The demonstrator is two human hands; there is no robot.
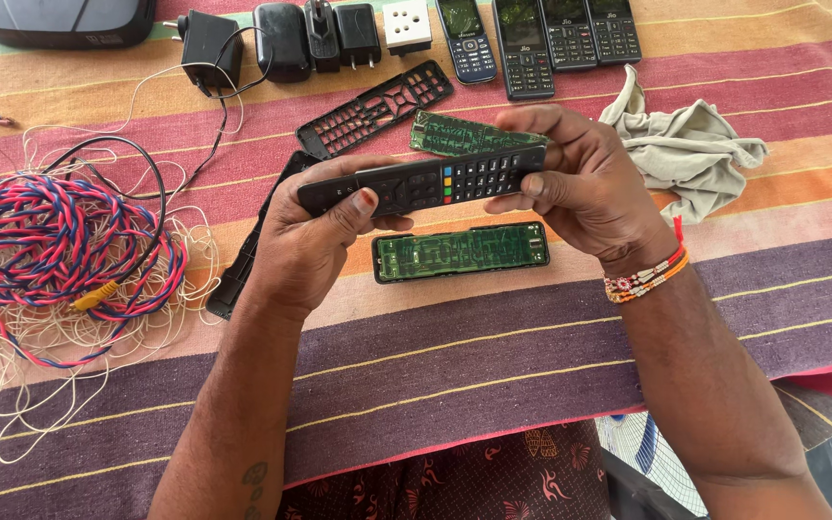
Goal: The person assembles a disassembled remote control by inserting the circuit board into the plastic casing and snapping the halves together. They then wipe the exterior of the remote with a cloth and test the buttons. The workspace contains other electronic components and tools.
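Note:
Both hands hold a black remote control (435, 181) with coloured buttons level above a striped cloth. My left hand (315, 236) grips its left end, thumb on top. My right hand (575, 178) grips its right end. Below it on the cloth lies an open remote shell with a green circuit board (461, 252) inside. A second green circuit board (464, 135) lies just behind the held remote. A black button-frame cover (375, 108) rests further back, and another black remote part (241, 265) lies under my left wrist.
A tangle of red-blue twisted wire and thin white wire (55, 246) fills the left. Black chargers (281, 39), a white plug adapter (406, 24) and several keypad phones (541, 39) line the far edge. A grey rag (690, 149) lies at right. A black box (60, 19) sits far left.

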